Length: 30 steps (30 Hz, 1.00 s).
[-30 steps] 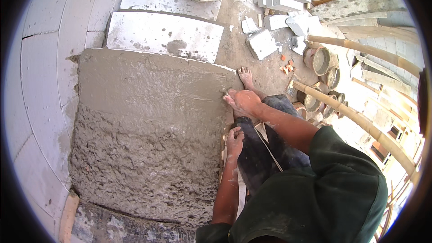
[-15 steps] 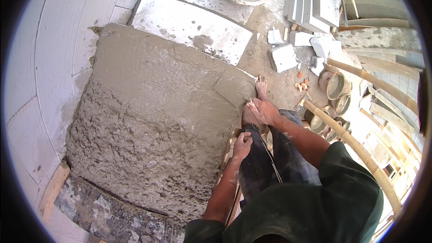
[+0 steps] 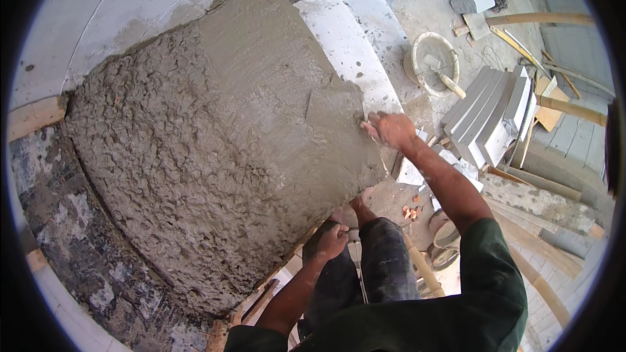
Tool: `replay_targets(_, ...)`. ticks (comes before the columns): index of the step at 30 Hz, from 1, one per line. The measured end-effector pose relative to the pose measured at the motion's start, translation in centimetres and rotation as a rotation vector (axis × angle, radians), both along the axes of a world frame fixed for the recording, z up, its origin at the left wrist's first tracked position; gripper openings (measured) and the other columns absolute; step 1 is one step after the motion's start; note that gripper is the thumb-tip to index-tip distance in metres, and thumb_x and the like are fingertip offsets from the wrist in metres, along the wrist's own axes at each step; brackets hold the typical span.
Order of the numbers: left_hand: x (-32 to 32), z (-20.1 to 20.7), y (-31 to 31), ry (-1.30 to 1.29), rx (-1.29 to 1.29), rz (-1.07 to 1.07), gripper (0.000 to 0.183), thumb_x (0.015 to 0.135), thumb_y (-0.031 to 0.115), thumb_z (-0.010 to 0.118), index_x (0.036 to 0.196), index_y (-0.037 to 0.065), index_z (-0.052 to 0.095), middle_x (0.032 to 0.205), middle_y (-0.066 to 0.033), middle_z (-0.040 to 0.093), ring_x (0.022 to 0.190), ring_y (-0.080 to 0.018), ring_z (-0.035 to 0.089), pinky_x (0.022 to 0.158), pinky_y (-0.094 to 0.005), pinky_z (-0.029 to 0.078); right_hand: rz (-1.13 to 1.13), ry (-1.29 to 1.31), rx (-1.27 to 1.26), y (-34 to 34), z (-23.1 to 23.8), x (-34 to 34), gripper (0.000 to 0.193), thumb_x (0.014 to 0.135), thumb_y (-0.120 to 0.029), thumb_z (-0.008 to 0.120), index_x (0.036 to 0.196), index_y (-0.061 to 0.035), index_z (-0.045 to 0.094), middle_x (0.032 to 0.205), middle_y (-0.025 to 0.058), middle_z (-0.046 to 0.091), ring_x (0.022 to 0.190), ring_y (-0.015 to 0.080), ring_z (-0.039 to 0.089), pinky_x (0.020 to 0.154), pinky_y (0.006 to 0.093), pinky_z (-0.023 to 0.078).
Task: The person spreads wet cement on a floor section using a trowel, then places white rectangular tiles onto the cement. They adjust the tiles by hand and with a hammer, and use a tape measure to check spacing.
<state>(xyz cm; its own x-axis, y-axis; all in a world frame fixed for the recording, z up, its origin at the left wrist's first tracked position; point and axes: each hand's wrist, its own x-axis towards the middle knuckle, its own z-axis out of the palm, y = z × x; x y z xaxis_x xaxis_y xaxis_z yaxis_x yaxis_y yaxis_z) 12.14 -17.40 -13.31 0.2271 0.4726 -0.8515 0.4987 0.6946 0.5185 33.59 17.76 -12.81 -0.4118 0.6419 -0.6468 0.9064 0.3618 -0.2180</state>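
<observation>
A wide bed of wet grey mortar [image 3: 215,137] covers the floor, smooth at its far part and rough nearer to me. My right hand [image 3: 390,129] reaches out to the bed's right edge. It grips the handle of a flat trowel [image 3: 331,107], whose mortar-coated blade lies on the smooth mortar. My left hand [image 3: 332,240] is closed in a fist by my knee, at the near edge of the bed, with nothing visible in it. My bare foot [image 3: 360,205] rests beside the mortar.
White slabs [image 3: 349,45] lie beyond the mortar. A round bucket [image 3: 433,62] with a tool in it stands to the right, next to a stack of grey tiles [image 3: 489,111]. Tile scraps, wooden poles [image 3: 561,107] and small tubs crowd the right side. Bare dark floor [image 3: 72,234] shows at left.
My right hand has stretched farther out with the trowel along the mortar's edge. My head has turned, so the bed fills more of the view. The left fist stays by my knee.
</observation>
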Motion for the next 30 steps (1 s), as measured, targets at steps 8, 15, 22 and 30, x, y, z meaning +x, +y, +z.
replay_targets(8,2.4,-3.3,-5.4,-0.05,-0.085,0.312,0.03,0.096,0.019,0.069,0.121,0.002,0.07,0.1,-0.0131,0.077,0.097,-0.0249,0.075,0.086,-0.038,0.058,0.008,0.192,0.148,19.2,-1.4,-9.3,0.055,0.112,-0.052,0.041,0.12,-0.0071,0.071,0.093,0.0209,0.076,0.092,0.0411,0.073,0.087,0.0534,0.057)
replay_targets(15,6.5,-4.1,-7.0,0.015,0.037,0.556,0.027,0.095,0.018,0.066,0.118,0.005,0.069,0.094,-0.0133,0.077,0.088,-0.0289,0.076,0.082,-0.0399,0.059,0.362,-0.086,-0.236,4.8,-0.2,-1.4,0.06,0.112,-0.058,0.033,0.134,-0.009,0.06,0.079,0.0202,0.07,0.08,0.0373,0.073,0.078,0.0536,0.061)
replay_targets(22,16.0,-5.3,-2.7,0.127,-0.035,0.846,0.031,0.096,0.015,0.068,0.122,-0.002,0.067,0.094,-0.0084,0.074,0.081,-0.0141,0.07,0.078,-0.0325,0.057,0.494,0.004,-0.426,-9.3,1.0,8.7,0.046,0.11,-0.051,0.046,0.12,-0.0106,0.065,0.106,0.0183,0.076,0.09,0.0366,0.077,0.077,0.0508,0.061)
replay_targets(30,26.1,-5.2,2.3,-0.039,-0.111,1.189,0.027,0.098,0.017,0.067,0.119,0.0,0.067,0.098,-0.0121,0.075,0.086,-0.0187,0.075,0.08,-0.0341,0.059,0.466,0.163,-0.17,-3.6,-0.7,6.7,0.045,0.108,-0.049,0.05,0.11,-0.0075,0.067,0.097,0.0194,0.076,0.08,0.0427,0.075,0.071,0.0535,0.061)
